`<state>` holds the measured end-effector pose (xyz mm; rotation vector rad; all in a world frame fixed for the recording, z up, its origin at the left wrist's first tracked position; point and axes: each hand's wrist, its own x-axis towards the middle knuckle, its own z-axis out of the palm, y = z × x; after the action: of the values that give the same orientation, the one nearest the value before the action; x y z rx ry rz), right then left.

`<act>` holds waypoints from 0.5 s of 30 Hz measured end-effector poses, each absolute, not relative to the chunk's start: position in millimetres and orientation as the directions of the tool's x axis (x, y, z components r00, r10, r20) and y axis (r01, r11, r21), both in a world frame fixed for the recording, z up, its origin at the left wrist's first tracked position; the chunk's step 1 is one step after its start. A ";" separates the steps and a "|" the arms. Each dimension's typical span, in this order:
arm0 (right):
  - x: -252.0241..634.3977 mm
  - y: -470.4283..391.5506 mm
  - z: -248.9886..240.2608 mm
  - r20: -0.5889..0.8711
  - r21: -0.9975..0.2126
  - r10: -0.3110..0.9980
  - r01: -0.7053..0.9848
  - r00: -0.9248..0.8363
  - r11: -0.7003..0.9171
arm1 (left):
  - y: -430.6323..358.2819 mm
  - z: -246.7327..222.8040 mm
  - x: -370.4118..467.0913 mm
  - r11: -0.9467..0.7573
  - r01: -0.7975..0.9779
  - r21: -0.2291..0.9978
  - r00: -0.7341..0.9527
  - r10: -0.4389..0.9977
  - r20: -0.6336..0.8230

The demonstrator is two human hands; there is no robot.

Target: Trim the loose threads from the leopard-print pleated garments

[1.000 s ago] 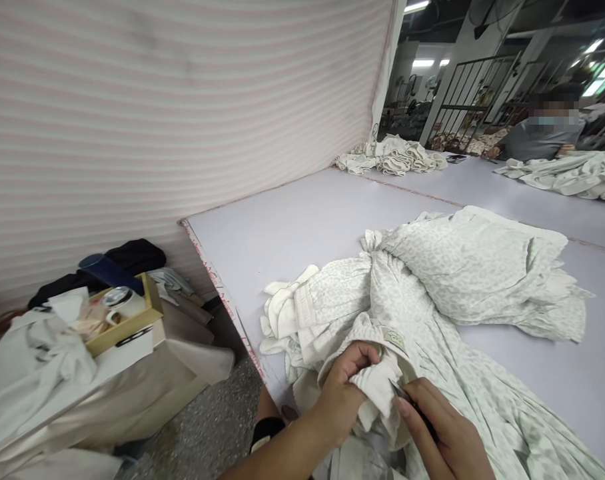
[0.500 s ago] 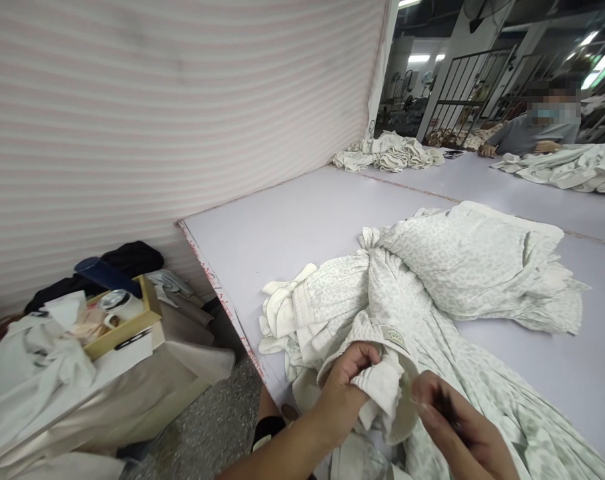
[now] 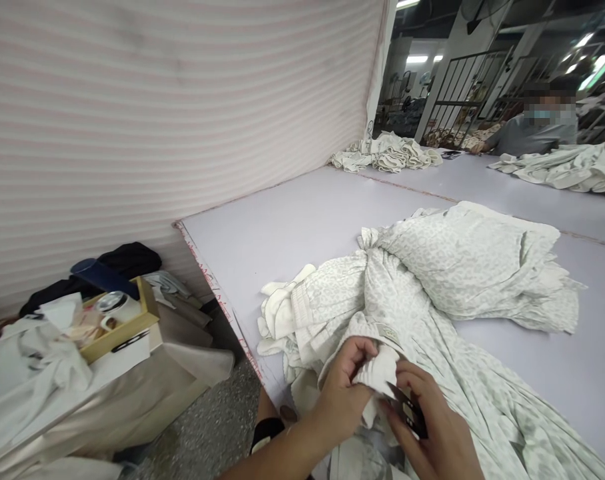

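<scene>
White ribbed fabric (image 3: 380,372), bunched up and caught between two bare hands, is where it's all happening, low in the view at the near side of a pale table (image 3: 282,220). Left hand (image 3: 350,373) has it pinched between thumb and fingers, so that grip is definitely closed on cloth, and the free end pokes out to the right of the fingertips. Right hand (image 3: 437,420) is wrapped around small dark snips (image 3: 415,420), and their long axis slants from the fist up and leftward, pretty much straight at that loose end. For me that's the relation to watch: blade tip versus cloth edge. They look super close, but honestly can't tell whether they touch, or whether the blades are spread. Left hand is obviously the nearer one since it's holding the stuff; the right comes in just beside it. The fabric is too crumpled to give a clean long axis, though it seems to droop down toward the wearer. Right above the pinch sits a small greenish label (image 3: 388,333) on a pale band, with the heap of printed garments (image 3: 402,287) spread out behind.
</scene>
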<state>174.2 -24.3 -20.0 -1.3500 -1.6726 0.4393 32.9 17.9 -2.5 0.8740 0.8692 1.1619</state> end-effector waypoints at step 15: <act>201.7 -1.5 -3.1 0.131 -0.878 0.978 0.477 0.160 0.040 | 43.3 3.9 13.9 0.487 -0.276 0.829 0.334 0.857 -0.392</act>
<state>201.7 -1.5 -3.1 -1.5681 -1.4447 0.7273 13.9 43.3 3.9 0.7326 0.9496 0.8326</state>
